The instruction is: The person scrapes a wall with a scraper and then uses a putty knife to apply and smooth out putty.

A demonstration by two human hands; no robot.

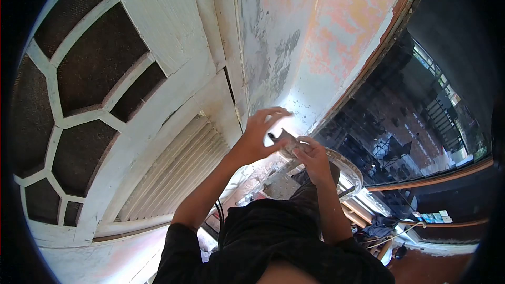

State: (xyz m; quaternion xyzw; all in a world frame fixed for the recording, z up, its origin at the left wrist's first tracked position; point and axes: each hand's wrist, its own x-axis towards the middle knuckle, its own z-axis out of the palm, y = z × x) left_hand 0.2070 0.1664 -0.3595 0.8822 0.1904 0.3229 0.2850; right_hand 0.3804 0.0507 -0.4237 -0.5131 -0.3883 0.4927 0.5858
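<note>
In front of my body, my right hand [313, 159] pinches a small, creased grey-brown piece of sandpaper [286, 140] between thumb and fingers. The sheet is bent, with a ragged upper edge and a dark spot at its left end. My left hand [259, 132] is raised just left of it, fingers spread and curved, the thumb right at the sheet's lower left edge. Behind both hands is the bright corner where the patchy wall [310, 47] meets the white door frame.
A white wooden door [152, 26] with dark lattice panels and a louvred section [173, 171] fills the left side. On the right is a dark glass window [400, 121] with a wooden frame. A round rim [350, 171] shows below my right hand, and debris lies on the floor.
</note>
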